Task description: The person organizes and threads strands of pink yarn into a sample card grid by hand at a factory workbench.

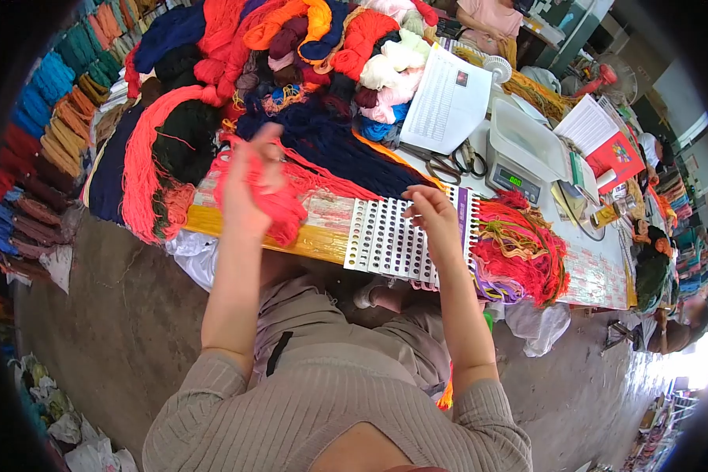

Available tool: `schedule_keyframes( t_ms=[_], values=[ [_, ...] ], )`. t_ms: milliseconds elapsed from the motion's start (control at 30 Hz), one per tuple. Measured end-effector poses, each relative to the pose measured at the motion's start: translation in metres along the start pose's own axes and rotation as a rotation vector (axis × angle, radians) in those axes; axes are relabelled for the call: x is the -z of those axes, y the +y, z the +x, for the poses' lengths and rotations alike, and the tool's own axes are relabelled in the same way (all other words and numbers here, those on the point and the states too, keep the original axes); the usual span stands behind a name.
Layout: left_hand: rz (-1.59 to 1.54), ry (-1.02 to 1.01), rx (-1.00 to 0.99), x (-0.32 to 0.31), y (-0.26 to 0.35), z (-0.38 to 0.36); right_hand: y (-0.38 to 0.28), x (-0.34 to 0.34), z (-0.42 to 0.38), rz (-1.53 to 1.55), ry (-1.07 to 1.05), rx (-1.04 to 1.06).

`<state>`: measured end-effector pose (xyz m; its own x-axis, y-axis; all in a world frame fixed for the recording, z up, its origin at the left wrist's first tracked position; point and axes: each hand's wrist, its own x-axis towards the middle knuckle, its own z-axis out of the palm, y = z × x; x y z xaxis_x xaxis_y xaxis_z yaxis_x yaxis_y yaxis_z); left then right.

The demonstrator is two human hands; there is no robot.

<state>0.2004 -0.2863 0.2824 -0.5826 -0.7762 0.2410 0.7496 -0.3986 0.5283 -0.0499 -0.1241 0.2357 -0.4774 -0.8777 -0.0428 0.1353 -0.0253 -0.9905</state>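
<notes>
My left hand (250, 185) is blurred by motion over a loose bunch of coral-red yarn (279, 208) near the table's front edge; whether its fingers grip the yarn is unclear. My right hand (434, 212) hovers at the upper part of white punched cards (385, 242), thumb and fingertips pressed together; anything between them is too small to make out. The cards lie overlapped, with rows of holes. Right of them, many red, orange and green threads (519, 248) hang from a card's edge. Dark navy yarn (346, 149) stretches behind the cards.
Heaped skeins (291, 39) cover the table's back left. Scissors (470, 160), a scale (513, 179) with a plastic tray, a printed sheet (447, 98) and a red booklet (615, 161) lie to the right. A person in pink (492, 20) sits across.
</notes>
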Motion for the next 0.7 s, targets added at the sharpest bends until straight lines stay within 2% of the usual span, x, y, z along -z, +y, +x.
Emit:
schedule_keyframes(
  t_ms=[67, 100, 133, 167, 200, 233, 400, 700],
  values=[
    [0.323, 0.151, 0.164, -0.017, -0.040, -0.011, -0.005, -0.023, -0.012, -0.083, -0.162, 0.093],
    [0.480, 0.090, 0.179, -0.026, -0.060, -0.017, -0.010, -0.037, -0.020, -0.176, -0.198, 0.096],
    [0.381, 0.037, 0.289, -0.030, -0.076, -0.023, -0.011, -0.047, -0.026, -0.222, -0.225, 0.094],
    [0.388, -0.023, 0.345, -0.033, -0.087, -0.026, -0.009, -0.057, -0.030, -0.202, -0.232, 0.188],
    [0.336, -0.022, 0.450, -0.037, -0.093, -0.030, 0.002, -0.060, -0.030, -0.160, -0.221, 0.219],
    [0.276, -0.024, 0.472, -0.041, -0.100, -0.032, 0.005, -0.061, -0.032, -0.166, -0.201, 0.200],
    [0.054, -0.021, 0.489, -0.034, -0.101, -0.028, 0.004, -0.053, -0.039, -0.040, -0.184, 0.121],
    [0.079, 0.066, 0.466, -0.036, -0.103, -0.029, -0.007, -0.049, -0.047, 0.416, -0.207, -0.145]
  ],
)
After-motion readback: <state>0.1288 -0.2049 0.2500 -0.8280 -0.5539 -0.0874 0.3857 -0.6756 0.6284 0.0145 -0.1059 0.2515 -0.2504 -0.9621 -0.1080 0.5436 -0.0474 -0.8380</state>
